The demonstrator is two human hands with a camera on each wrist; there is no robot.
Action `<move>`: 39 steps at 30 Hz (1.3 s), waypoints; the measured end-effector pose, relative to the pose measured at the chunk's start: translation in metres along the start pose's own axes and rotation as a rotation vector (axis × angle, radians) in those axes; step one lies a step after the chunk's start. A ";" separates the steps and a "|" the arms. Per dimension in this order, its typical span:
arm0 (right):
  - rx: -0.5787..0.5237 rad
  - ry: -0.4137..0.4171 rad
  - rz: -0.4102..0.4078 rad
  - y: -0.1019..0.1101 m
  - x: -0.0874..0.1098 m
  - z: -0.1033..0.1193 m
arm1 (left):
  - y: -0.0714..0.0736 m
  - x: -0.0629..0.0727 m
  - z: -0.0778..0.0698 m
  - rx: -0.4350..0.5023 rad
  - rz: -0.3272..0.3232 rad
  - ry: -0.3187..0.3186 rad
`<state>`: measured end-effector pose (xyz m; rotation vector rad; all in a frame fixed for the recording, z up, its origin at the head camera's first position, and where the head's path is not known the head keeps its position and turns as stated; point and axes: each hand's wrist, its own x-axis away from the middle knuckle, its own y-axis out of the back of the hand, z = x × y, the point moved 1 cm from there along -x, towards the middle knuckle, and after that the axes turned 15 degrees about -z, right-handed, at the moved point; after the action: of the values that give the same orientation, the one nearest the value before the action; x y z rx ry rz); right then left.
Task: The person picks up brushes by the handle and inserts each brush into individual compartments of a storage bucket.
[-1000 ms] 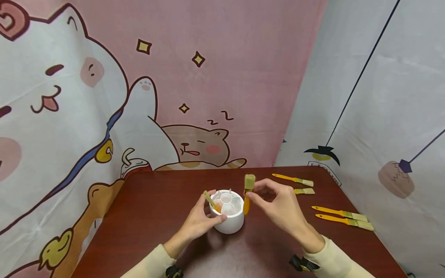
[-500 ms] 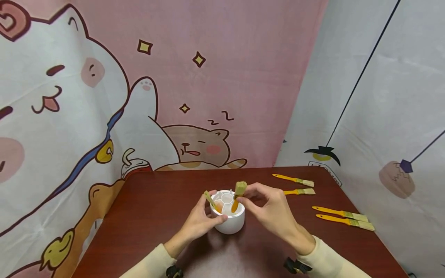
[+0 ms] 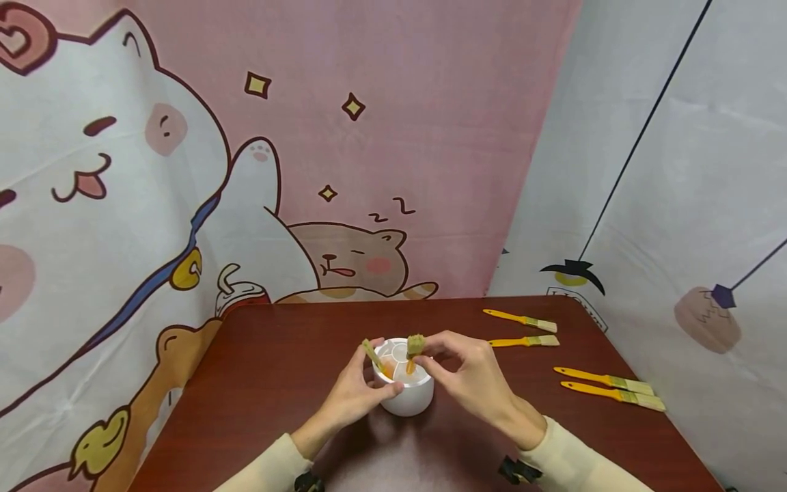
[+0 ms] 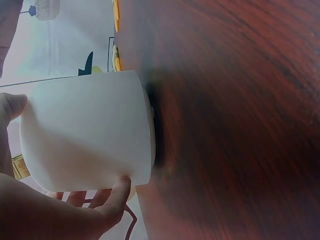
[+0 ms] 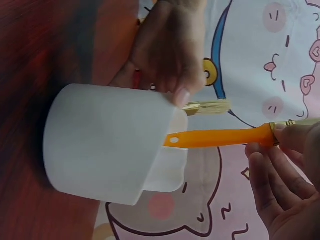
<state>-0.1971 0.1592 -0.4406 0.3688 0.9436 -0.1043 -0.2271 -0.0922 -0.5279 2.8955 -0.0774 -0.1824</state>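
Observation:
A round white divided pen holder [image 3: 408,402] with a slanted top stands on the table. My left hand [image 3: 349,400] grips its left side, thumb at the front, and the left wrist view shows fingers around its white wall [image 4: 90,130]. One paintbrush [image 3: 371,352] leans in its left compartment, bristles up. My right hand [image 3: 473,376] pinches another paintbrush [image 3: 415,344] near its metal band, bristles up. In the right wrist view that brush's orange handle [image 5: 215,138] points down, its end at the holder's rim. Which compartment it is over, I cannot tell for certain.
To the right on the dark red table [image 3: 289,342] lie two paintbrushes at the back, an upper one [image 3: 519,320] and a lower one [image 3: 522,342]. Another pair [image 3: 609,379] lies nearer the right edge. A cartoon-printed cloth [image 3: 443,171] hangs behind the table.
My right hand has moved left and slightly down, bringing its paintbrush from beside the holder to over its opening, handle end lowered to the rim. My left hand keeps its grip.

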 end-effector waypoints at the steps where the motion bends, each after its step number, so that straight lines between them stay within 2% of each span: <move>1: 0.007 0.013 0.005 -0.001 0.001 -0.002 | 0.000 0.000 0.000 0.000 0.001 0.000; 11: 0.062 0.125 0.057 -0.012 0.014 -0.023 | -0.001 -0.001 0.000 0.025 0.007 -0.008; 20: 0.078 0.096 0.097 -0.018 0.025 -0.034 | -0.001 -0.002 0.001 0.052 0.024 -0.006; 39: 0.148 0.158 0.101 -0.026 0.038 -0.041 | -0.001 0.001 0.000 0.053 0.020 -0.018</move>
<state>-0.2127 0.1526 -0.5000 0.5673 1.0744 -0.0535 -0.2258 -0.0917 -0.5280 2.9453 -0.1162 -0.2063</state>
